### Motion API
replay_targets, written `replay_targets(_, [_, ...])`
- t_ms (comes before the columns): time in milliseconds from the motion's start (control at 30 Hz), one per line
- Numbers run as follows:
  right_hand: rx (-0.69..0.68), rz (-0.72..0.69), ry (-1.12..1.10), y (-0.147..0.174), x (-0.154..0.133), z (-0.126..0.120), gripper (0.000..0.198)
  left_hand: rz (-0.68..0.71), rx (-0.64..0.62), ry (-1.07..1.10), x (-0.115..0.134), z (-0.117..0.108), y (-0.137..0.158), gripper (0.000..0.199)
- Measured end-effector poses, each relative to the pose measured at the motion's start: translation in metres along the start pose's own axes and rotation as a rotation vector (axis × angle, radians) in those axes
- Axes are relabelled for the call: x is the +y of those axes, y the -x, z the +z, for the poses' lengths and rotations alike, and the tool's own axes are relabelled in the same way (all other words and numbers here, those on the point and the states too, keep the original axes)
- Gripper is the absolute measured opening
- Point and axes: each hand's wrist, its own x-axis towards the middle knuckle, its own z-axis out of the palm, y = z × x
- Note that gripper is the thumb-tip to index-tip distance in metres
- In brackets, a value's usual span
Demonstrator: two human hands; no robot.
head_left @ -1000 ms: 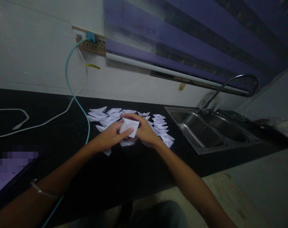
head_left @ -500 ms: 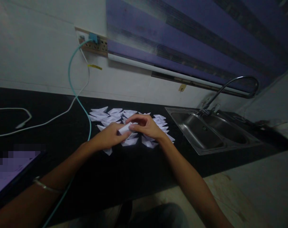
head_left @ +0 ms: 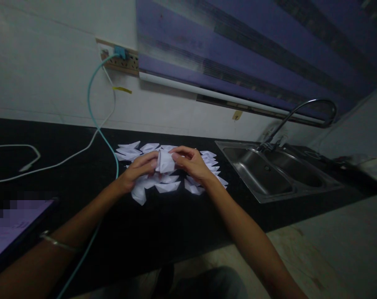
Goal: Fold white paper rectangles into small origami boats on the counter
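A folded piece of white paper [head_left: 167, 162] is held up between my two hands, above the counter. My left hand [head_left: 138, 169] pinches its left edge between thumb and fingers. On the other side, my right hand [head_left: 193, 163] grips the upper right edge, thumb in front. Under and around my hands lie several folded white paper boats [head_left: 168, 187] in rows. More of these boats show to the left behind my left hand and to the right beside my right wrist. My hands hide part of the rows.
A steel double sink [head_left: 260, 176] with a curved tap [head_left: 300, 108] is at the right of the black counter [head_left: 182, 224]. A teal cable [head_left: 90, 99] runs down past my left forearm. A white cable [head_left: 60, 162] and a purple-lit screen [head_left: 17, 228] lie at the left.
The paper has gone from a narrow, flat-looking roll to a wider, upright folded shape. My left hand has shifted its hold to the paper's left edge.
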Motion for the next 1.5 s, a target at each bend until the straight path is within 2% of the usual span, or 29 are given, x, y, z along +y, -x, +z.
replay_targets(100, [0.014, 0.000, -0.038, -0.001, 0.003, 0.002, 0.030, -0.019, 0.002, 0.070, -0.001, -0.002, -0.001, 0.040])
replay_targets(233, [0.050, 0.011, 0.005, -0.002, 0.002, 0.003, 0.031, 0.012, 0.007, 0.023, 0.003, -0.002, -0.003, 0.040])
replay_targets(367, [0.070, -0.015, 0.078, -0.002, 0.001, 0.005, 0.032, 0.116, 0.069, -0.247, 0.009, 0.003, -0.003, 0.048])
replay_targets(533, [0.015, -0.034, 0.120, 0.001, 0.005, 0.010, 0.031, 0.143, 0.137, -0.532, 0.004, 0.005, -0.002, 0.038])
replay_targets(667, [-0.037, -0.020, 0.138, 0.004, 0.006, 0.015, 0.030, 0.121, 0.176, -0.603, -0.001, 0.002, -0.001, 0.035])
replay_targets(867, [-0.074, 0.009, 0.173, 0.005, 0.007, 0.016, 0.028, 0.167, 0.169, -0.652, 0.002, 0.001, 0.002, 0.028])
replay_targets(1000, [-0.102, 0.008, 0.188, 0.005, 0.012, 0.014, 0.028, 0.155, 0.202, -0.757, -0.002, 0.001, 0.004, 0.031])
replay_targets(1200, [-0.077, 0.074, 0.097, 0.003, 0.018, 0.017, 0.034, 0.096, 0.309, -0.891, -0.012, 0.003, 0.003, 0.041])
replay_targets(1367, [-0.006, 0.049, 0.061, 0.000, 0.016, 0.016, 0.034, 0.040, 0.286, -1.018, -0.008, 0.006, -0.002, 0.031])
replay_targets(1500, [-0.024, 0.028, 0.047, 0.001, 0.012, 0.016, 0.031, 0.048, 0.282, -1.067, -0.004, 0.005, -0.002, 0.023])
